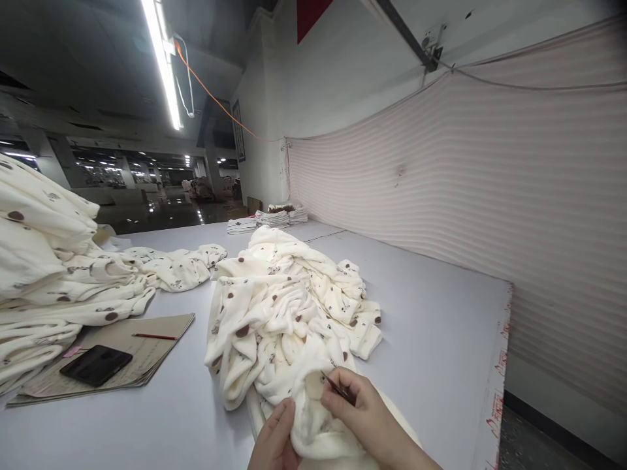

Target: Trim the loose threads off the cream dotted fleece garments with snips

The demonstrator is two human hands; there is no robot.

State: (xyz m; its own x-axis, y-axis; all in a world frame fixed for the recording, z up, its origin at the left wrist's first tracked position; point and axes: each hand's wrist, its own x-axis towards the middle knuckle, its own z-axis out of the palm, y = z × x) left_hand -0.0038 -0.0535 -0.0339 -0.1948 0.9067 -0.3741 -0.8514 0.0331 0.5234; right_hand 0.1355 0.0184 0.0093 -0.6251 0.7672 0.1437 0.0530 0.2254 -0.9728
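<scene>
A cream fleece garment (274, 313) with brown spots and small printed figures lies bunched on the table in front of me. My left hand (277, 434) pinches its near edge between thumb and fingers. In my right hand (360, 408) is a small dark pointed tool (341, 390), perhaps thread snips or tweezers; my fingers cover most of it. Its thin tip points up and left, close to the cloth just right of my left hand. Whether the tip touches the cloth I cannot tell.
Piled at the left is more cream printed clothing (44, 248). Beside it, papers (161, 343) carry a black phone (96, 365) and a red pencil (154, 337). Folded stacks (272, 218) stand at the table's (441, 339) far end. A striped cloth (441, 170) hangs along the right.
</scene>
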